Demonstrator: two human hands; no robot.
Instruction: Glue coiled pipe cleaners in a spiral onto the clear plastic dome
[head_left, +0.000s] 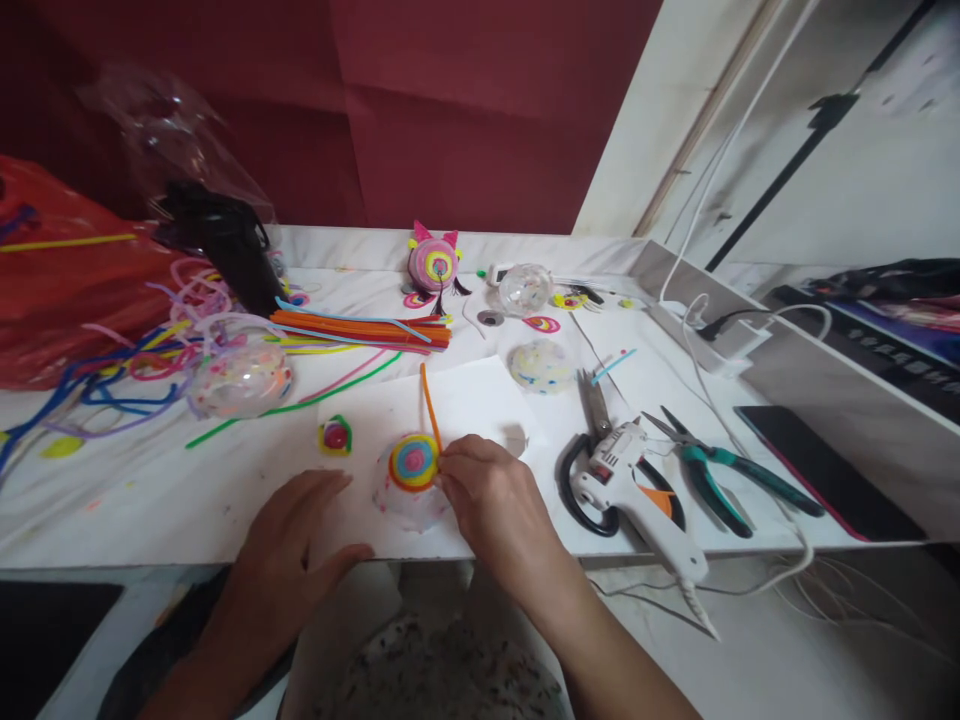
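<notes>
In front of me a clear plastic dome (411, 508) with coloured specks carries a coiled disc (414, 460) in pink, blue, yellow and orange rings. My right hand (491, 500) pinches an orange pipe cleaner (430, 405) at the disc's right edge; its loose end sticks up and away from me. My left hand (300, 535) rests at the table's front edge, left of the dome, thumb and fingers apart with nothing between them. A small green, yellow and red coil (335, 436) lies just beyond it. White paper (480, 400) is under the dome.
To the right lie a white glue gun (626, 485), black-handled scissors (596, 405), green pliers (720, 465) and a phone (825, 470). Orange pipe cleaners (360, 328), another speckled dome (244, 380) and a pink decorated ball (435, 262) are further back. A red bag (67, 290) stands left.
</notes>
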